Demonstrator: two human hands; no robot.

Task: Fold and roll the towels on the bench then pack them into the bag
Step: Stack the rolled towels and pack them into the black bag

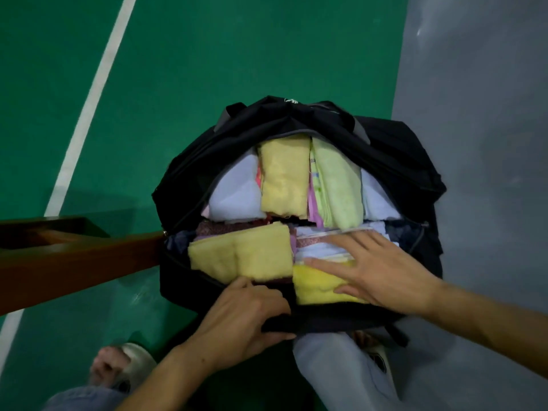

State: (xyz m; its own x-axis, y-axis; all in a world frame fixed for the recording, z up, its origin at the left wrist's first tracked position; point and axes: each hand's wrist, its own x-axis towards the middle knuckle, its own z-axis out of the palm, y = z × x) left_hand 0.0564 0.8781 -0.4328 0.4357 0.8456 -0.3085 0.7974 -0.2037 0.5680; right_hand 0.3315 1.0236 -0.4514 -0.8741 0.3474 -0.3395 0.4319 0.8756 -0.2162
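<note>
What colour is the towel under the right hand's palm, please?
Bright yellow towel, pressed by the flat right hand; seen in the head view.

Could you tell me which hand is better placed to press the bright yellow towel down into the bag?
Right hand: it lies flat on the bright yellow towel; the left hand grips the bag rim.

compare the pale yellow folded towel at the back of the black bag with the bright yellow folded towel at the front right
The pale yellow folded towel is duller and runs front to back; the bright yellow folded towel is more vivid and runs across. The pale one lies untouched, while the right hand presses flat on the bright one. Both lie packed in the black bag.
</note>
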